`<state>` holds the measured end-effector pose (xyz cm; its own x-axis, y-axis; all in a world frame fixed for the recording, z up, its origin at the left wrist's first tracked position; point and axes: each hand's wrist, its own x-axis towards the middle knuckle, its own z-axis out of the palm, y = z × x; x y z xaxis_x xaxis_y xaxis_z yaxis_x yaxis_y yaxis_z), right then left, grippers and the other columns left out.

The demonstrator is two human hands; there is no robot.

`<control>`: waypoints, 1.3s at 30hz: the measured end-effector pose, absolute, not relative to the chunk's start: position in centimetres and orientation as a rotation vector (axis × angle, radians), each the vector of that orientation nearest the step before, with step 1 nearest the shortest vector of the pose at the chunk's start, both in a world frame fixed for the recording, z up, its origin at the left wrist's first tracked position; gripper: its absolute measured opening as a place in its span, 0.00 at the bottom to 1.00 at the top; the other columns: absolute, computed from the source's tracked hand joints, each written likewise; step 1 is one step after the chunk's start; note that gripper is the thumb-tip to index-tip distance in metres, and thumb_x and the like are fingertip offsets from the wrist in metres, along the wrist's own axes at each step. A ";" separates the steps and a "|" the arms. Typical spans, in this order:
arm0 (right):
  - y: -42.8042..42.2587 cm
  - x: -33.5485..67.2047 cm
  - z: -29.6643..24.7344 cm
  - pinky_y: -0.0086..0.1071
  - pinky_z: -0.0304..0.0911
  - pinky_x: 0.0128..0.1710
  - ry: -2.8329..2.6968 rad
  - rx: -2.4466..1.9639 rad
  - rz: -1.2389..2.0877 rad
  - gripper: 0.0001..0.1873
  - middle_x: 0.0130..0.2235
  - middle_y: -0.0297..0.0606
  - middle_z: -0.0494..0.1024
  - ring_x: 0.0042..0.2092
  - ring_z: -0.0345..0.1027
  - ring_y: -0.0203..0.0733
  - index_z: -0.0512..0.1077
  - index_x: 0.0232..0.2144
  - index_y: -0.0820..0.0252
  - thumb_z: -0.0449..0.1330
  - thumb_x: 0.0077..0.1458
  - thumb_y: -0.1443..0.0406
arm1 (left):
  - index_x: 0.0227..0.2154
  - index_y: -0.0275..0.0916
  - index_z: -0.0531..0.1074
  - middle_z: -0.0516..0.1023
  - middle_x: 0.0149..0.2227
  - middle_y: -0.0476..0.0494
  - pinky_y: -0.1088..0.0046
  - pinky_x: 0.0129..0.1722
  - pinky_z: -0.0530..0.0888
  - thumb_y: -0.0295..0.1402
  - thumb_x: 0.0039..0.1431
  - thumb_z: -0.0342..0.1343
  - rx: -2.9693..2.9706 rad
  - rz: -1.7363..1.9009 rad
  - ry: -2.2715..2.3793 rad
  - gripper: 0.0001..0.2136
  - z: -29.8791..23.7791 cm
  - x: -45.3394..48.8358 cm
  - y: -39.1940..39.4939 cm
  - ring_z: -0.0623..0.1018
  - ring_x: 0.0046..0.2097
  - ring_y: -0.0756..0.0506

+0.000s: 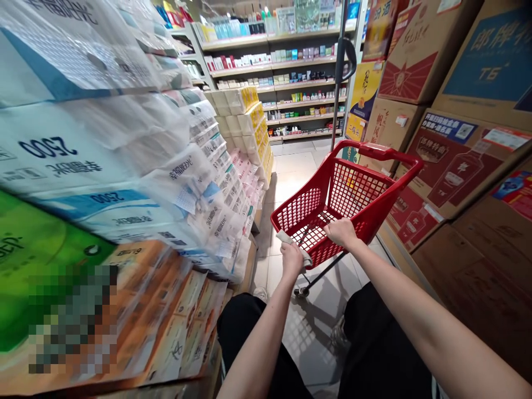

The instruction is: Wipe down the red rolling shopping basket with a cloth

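A red plastic shopping cart with a lattice basket stands on the tiled floor in front of me, its handle at the far side. My left hand is closed on a pale grey cloth, which lies against the basket's near rim. Over that same rim, farther right, the fingers of my right hand are wrapped. The basket's bottom shows through as a grid with no goods visible on it.
Stacked tissue packs rise close on the left, with orange packs below. Cardboard cartons wall the right side. Beyond the cart, a thin upright pole stands before shelves of small goods.
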<state>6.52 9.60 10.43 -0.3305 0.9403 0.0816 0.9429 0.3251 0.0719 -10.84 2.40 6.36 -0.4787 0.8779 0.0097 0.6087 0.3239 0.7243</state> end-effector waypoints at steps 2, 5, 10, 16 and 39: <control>9.8 7.2 10.4 0.35 0.51 0.42 -2.537 -1.810 -0.166 0.27 0.35 0.48 0.78 0.39 0.70 0.44 0.77 0.31 0.65 0.39 0.59 0.62 | 0.42 0.28 0.60 0.68 0.45 0.21 0.61 0.44 0.68 0.37 0.62 0.37 1.337 0.946 2.208 0.16 5.9 -9.5 1.2 0.72 0.47 0.37; 10.0 8.6 10.5 0.34 0.51 0.41 -2.562 -1.770 -0.170 0.27 0.35 0.45 0.78 0.38 0.69 0.43 0.78 0.29 0.64 0.39 0.59 0.61 | 0.42 0.30 0.60 0.68 0.45 0.25 0.63 0.46 0.67 0.39 0.62 0.37 1.401 1.003 2.129 0.16 5.2 -8.1 -0.1 0.71 0.48 0.39; 10.3 10.3 10.9 0.33 0.50 0.41 -2.678 -1.656 -0.129 0.28 0.33 0.42 0.79 0.37 0.69 0.41 0.78 0.28 0.61 0.39 0.59 0.61 | 0.43 0.32 0.59 0.69 0.46 0.28 0.65 0.45 0.68 0.40 0.62 0.36 1.289 1.047 2.114 0.16 5.2 -9.8 2.1 0.72 0.49 0.41; 10.7 10.5 10.6 0.33 0.50 0.41 -2.710 -1.631 -0.115 0.28 0.32 0.42 0.79 0.36 0.69 0.41 0.78 0.27 0.60 0.39 0.59 0.60 | 0.44 0.35 0.58 0.68 0.50 0.26 0.60 0.46 0.67 0.37 0.59 0.40 1.123 0.890 2.300 0.14 6.8 -13.7 7.8 0.71 0.50 0.36; 6.6 3.7 9.0 0.41 0.49 0.44 -2.379 -1.915 -0.059 0.38 0.33 0.52 0.78 0.36 0.71 0.45 0.77 0.31 0.65 0.32 0.62 0.53 | 0.57 0.32 0.50 0.68 0.51 0.32 0.70 0.48 0.66 0.39 0.62 0.37 1.265 1.183 1.949 0.23 3.5 -9.2 4.5 0.69 0.52 0.43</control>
<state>3.69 6.57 8.96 -0.2117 0.9730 0.0916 0.9764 0.2147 -0.0240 -9.16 4.52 3.51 -0.4229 0.9057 0.0289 0.4435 0.1791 0.8782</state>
